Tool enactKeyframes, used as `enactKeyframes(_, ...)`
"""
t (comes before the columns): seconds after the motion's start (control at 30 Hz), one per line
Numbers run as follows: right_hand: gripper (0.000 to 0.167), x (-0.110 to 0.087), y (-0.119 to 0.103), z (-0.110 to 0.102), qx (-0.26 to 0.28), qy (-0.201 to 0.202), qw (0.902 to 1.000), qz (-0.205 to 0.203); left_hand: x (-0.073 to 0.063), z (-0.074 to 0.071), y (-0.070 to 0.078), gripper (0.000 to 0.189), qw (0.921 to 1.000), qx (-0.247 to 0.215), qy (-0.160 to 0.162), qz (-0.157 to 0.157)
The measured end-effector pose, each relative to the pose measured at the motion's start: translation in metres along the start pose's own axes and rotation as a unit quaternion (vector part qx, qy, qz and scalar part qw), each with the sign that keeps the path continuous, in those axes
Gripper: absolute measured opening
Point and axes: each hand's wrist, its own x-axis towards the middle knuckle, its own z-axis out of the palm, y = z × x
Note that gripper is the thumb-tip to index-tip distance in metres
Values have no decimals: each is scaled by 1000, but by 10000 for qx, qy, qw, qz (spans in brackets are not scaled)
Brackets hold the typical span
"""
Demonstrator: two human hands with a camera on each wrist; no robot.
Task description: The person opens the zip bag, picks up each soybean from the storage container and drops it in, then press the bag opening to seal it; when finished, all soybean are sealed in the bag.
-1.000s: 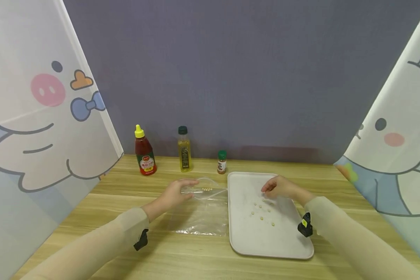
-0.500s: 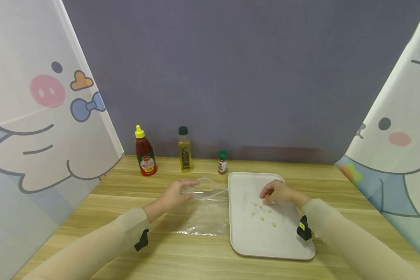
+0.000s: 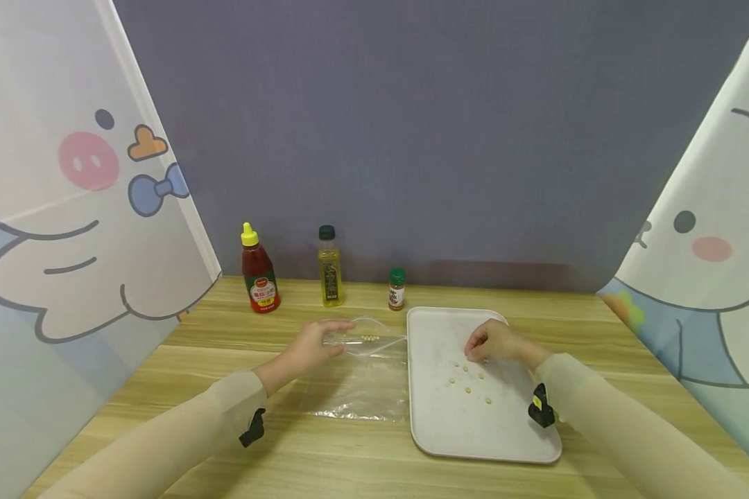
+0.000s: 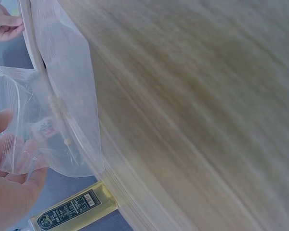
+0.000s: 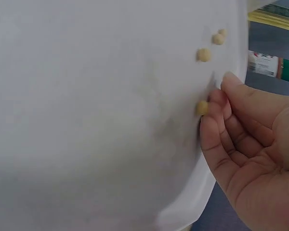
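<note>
My left hand (image 3: 312,344) holds the mouth of a clear zip-lock bag (image 3: 358,388) at its left end, thumb and fingers apart at the gaping opening. A few pale yellow beans (image 3: 369,338) show inside the bag near the mouth. Over the white tray (image 3: 505,436), the fingertips of my right hand (image 3: 496,342) are low among scattered beans (image 3: 468,390). Seen from the right wrist, one bean (image 5: 202,108) lies right beside the curled fingertips. Thumb and index finger are close together; whether a bean is between them is hidden.
Behind the bag stand a ketchup bottle (image 3: 261,277) with a yellow cap, an oil bottle (image 3: 329,270) and a small green-capped spice jar (image 3: 396,290). A grey panel (image 3: 381,138) closes off the back of the wooden table (image 3: 324,457). The bag's right edge meets the tray.
My right hand has come down and slightly left on the tray, and its thumb and index finger have drawn together. The left hand and bag have stayed in place.
</note>
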Motion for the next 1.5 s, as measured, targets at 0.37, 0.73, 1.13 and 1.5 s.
enactKeyframes(0.37, 20, 10, -21, -11, 438, 181, 9988, -105, 2, 2, -1, 45, 10000, 73, 26, 33)
enactKeyframes(0.73, 17, 23, -67, -5, 637, 584, 9961, -203, 1, 1, 2, 45, 9999, -28, 15, -114)
enactKeyframes(1.13, 15, 40, -110, 15, 968, 466, 9931, -480, 1, 0, 4, 43, 10000, 16, 59, -40)
enactKeyframes(1.5, 13, 62, -137, 42, 656, 214, 9914, -1112, 2, -1, 4, 43, 9999, 24, 50, 83)
